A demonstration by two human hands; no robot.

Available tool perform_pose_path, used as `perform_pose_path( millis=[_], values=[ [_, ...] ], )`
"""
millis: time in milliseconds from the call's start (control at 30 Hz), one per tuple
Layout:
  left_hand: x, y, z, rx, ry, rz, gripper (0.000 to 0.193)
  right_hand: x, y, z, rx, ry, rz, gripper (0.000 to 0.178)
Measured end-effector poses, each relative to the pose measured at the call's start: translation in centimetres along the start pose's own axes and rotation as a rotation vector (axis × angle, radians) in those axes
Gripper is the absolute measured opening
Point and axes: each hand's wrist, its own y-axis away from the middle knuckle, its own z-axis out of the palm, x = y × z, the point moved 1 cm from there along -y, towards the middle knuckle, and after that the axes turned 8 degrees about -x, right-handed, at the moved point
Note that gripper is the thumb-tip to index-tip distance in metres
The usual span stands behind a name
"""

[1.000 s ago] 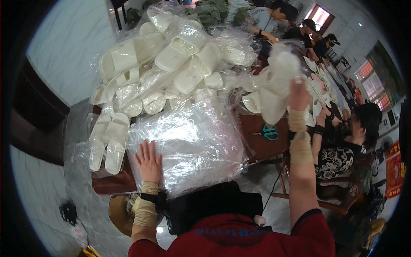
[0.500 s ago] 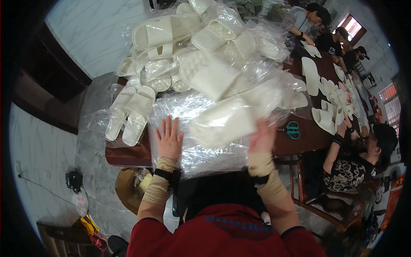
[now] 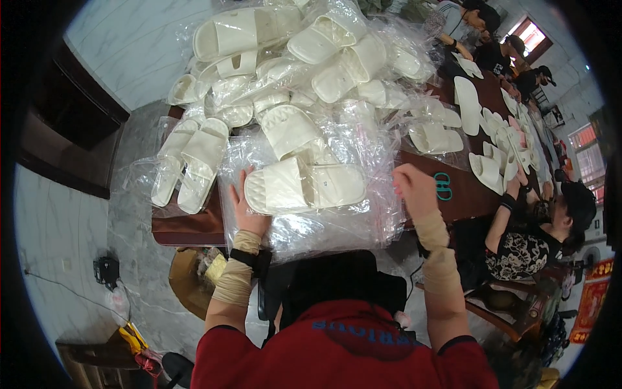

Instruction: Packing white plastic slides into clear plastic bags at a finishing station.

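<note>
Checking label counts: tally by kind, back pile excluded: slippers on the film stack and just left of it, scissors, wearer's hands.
Slippers: 4 (2 on the film stack, 2 left of it)
Scissors: 1
Hands: 2 (left hand, right hand)
Total: 7

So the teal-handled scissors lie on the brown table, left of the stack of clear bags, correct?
The side is wrong: in the head view, the teal-handled scissors lie on the brown table, to the right of the stack of clear bags.
</note>
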Motion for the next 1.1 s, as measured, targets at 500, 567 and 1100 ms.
perform_pose_path(
  millis=[500, 567, 1100],
  values=[
    [-0.2, 0.2, -0.5, -0.004, 0.044, -0.015, 0.055, -0.3, -3.1, 0.4, -0.437, 0.198, 0.138, 0.016],
    [-0.3, 0.2, -0.1, 0.002, 0.031, -0.022, 0.055, 0.1, -3.5, 1.9, -0.259, 0.438, 0.000, 0.018],
    [0.8, -0.5, 0.0, -0.035, 0.003, -0.030, 0.059, 3.6, -4.0, -1.4, -0.608, -0.074, -0.296, 0.015]
  ],
)
